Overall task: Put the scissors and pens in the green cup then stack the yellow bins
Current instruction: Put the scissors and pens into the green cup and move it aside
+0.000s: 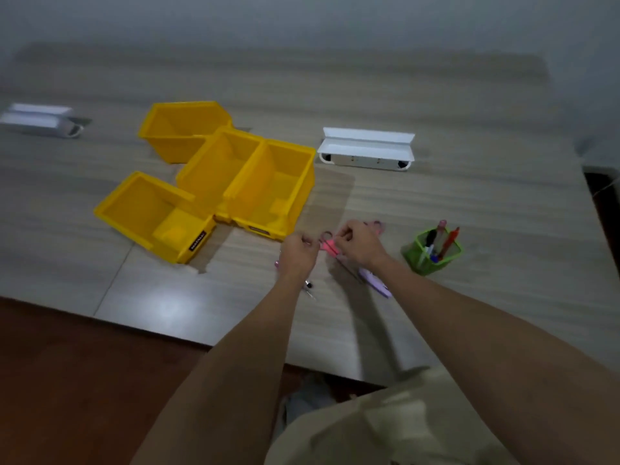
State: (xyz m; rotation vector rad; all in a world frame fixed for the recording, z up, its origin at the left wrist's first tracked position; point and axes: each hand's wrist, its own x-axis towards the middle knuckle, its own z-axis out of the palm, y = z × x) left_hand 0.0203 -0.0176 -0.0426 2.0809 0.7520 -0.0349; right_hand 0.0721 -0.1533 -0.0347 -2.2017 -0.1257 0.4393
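Observation:
A pair of pink scissors [329, 246] lies between my two hands near the table's front. My left hand [298, 255] has curled fingers at its handle loop. My right hand [360, 245] pinches it from the right. The view is blurred, so the exact grip is unclear. A purple item [377, 284] lies under my right wrist, and another pink handle [378, 226] shows just beyond that hand. A dark pen [308, 287] lies beside my left wrist. The green mesh cup [432, 260] stands to the right with several pens in it. Several yellow bins [154, 216] sit unstacked at the left.
A white open box [365, 149] lies behind the cup, and another white box [40, 121] sits at the far left. The table's front edge [167, 333] runs diagonally, with brown floor below it. Bare tabletop lies between the bins and the cup.

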